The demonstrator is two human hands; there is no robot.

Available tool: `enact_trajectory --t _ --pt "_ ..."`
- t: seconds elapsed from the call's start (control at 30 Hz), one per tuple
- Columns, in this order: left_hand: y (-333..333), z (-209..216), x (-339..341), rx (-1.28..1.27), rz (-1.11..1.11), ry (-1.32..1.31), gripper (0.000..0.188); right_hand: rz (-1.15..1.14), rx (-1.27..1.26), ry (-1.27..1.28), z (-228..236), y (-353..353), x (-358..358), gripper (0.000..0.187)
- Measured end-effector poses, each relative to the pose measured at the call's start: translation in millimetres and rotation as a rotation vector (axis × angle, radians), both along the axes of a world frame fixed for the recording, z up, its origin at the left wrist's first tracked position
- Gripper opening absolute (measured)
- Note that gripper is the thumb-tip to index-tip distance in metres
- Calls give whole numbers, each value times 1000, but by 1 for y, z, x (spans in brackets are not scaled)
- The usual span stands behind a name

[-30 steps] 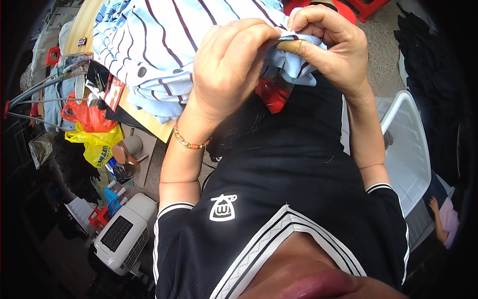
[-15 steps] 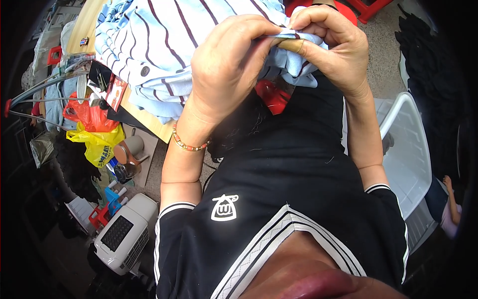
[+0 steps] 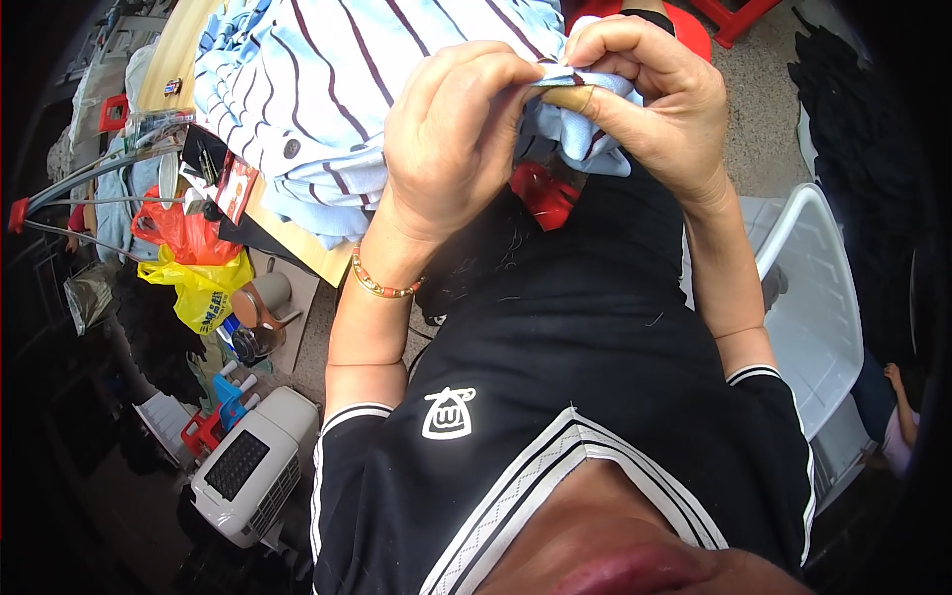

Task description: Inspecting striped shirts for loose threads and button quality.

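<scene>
A light blue knit garment (image 3: 327, 84) with dark maroon stripes lies bunched over the wooden table in front of me. A dark round button (image 3: 291, 149) shows on its near side. My left hand (image 3: 446, 149) pinches a folded edge of this cloth between thumb and fingertips. Close beside it, my right hand (image 3: 669, 114) grips the same fold, its thumb wrapped in a tan covering. Part of the garment (image 3: 587, 139) hangs below the fingers. Whether a needle or thread is between the fingertips I cannot make out.
The wooden table's edge (image 3: 322, 260) runs at the left. Beyond it are a red plastic bag (image 3: 188, 228), a yellow bag (image 3: 203, 288) and a white boxy appliance (image 3: 253, 466). A white plastic chair (image 3: 818, 327) stands at my right. Red stool parts show at the top.
Both hands keep the pinched fold and have shifted slightly; the right fingers sit a little further left, against the left fingertips. The view has moved a little.
</scene>
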State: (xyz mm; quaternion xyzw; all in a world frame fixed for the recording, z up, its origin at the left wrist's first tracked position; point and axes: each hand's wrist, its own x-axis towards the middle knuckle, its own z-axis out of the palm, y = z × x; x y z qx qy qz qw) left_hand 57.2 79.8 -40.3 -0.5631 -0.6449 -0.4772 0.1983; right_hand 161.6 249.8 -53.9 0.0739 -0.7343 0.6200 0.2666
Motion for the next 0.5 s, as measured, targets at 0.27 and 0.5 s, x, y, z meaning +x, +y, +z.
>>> enact_trajectory --t 0.27,0.5 --pt "0 -5 3 55 41 42 24 -26 12 -35 6 -7 1 25" --pt "2 -10 1 89 77 122 26 -95 45 -76 17 -15 3 25"
